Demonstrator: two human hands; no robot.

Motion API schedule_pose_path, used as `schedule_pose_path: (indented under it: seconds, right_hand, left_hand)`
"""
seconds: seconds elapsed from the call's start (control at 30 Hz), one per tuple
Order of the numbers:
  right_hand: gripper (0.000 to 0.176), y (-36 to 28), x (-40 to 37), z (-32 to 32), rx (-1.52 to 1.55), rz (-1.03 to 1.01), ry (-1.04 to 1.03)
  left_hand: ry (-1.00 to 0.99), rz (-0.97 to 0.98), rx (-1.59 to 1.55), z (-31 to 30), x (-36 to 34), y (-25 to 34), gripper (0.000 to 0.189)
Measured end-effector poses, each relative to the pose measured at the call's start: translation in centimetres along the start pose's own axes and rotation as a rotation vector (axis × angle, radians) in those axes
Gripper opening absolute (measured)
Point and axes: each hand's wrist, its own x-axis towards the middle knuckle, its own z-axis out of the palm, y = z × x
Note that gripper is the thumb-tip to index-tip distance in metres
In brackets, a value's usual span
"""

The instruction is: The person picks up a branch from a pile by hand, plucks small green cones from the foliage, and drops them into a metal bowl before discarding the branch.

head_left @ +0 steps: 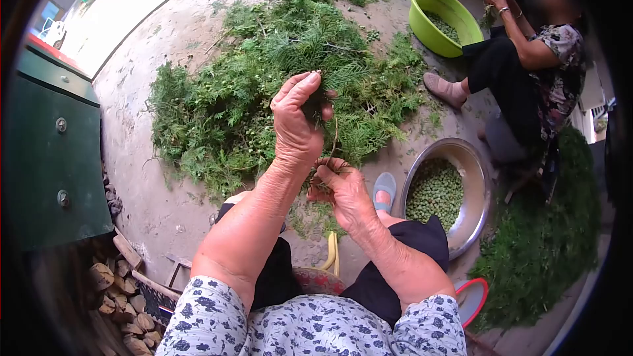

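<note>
At mid-frame the left hand point(300, 111) gripped one leafy sprig point(336, 133), apparently to steady it, while the right hand point(346, 196) pinched its lower end. One metal basin point(473, 194) at right and one lime basin point(432, 37) at upper right held green pieces point(435, 191), probably for reach; one greenery pile point(211, 115) lay centrally, a second pile point(544, 260) lower right.

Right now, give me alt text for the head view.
The left hand and right hand hold a sprig before a heap of green branches, with a metal basin of small green pieces at right and another person by a lime tub.
</note>
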Motion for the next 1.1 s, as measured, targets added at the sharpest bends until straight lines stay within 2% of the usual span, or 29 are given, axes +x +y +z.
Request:
schedule_pose_path:
  seconds: [0.1, 0.13, 0.17, 0.27, 0.37, 0.47, 0.57, 0.63, 0.9, 0.97, 1.03, 1.1]
  right_hand:
    - [0.018, -1.4, 0.8, -1.4, -0.094, -0.112, 0.015]
    - [0.018, -2.1, 0.7, -1.6, 0.000, -0.102, 0.082]
    - [0.017, -2.5, 1.1, -2.7, 0.111, -0.094, -0.016]
    - [0.020, -4.3, 1.1, -3.9, 0.309, -0.032, -0.079]
    - [0.023, -4.8, 1.5, -5.1, 0.455, -0.078, -0.217]
    - [0.025, -5.3, 1.7, -5.7, 0.485, -0.126, -0.278]
    - [0.018, -5.9, 1.6, -5.9, 0.491, -0.139, -0.258]
    - [0.020, -5.9, 1.6, -6.3, 0.482, -0.142, -0.266]
    - [0.026, -6.1, 1.2, -6.4, 0.339, -0.175, -0.366]
    - [0.030, -6.2, 1.0, -6.3, -0.054, -0.260, -0.254]
    - [0.030, -6.1, 0.7, -6.2, -0.134, -0.292, -0.173]
    - [0.026, -5.8, 0.8, -6.8, -0.456, -0.346, -0.049]
  left_hand:
    - [-0.054, -0.043, -0.058, 0.2, 0.3, 1.0, 0.019]
    - [0.011, -0.008, -0.060, 0.2, 0.7, 1.3, 0.021]
    - [0.075, 0.027, -0.063, 0.1, 1.2, 1.6, 0.023]
    - [0.058, 0.061, -0.022, -1.4, 2.3, 2.7, 0.026]
    - [0.051, 0.076, -0.013, -2.2, 2.8, 3.7, 0.028]
    - [0.109, 0.088, -0.032, -2.9, 3.5, 4.5, 0.025]
    - [0.172, 0.111, -0.081, -3.5, 3.8, 5.3, 0.021]
    - [0.179, 0.112, -0.111, -3.9, 4.0, 5.8, 0.019]
    - [0.227, 0.062, -0.132, -5.1, 4.2, 6.5, 0.018]
    - [0.220, 0.056, -0.148, -5.3, 4.2, 6.8, 0.017]
    - [0.234, 0.058, -0.162, -5.3, 4.1, 7.3, 0.017]
    - [0.235, 0.068, -0.167, -5.6, 4.1, 7.8, 0.017]
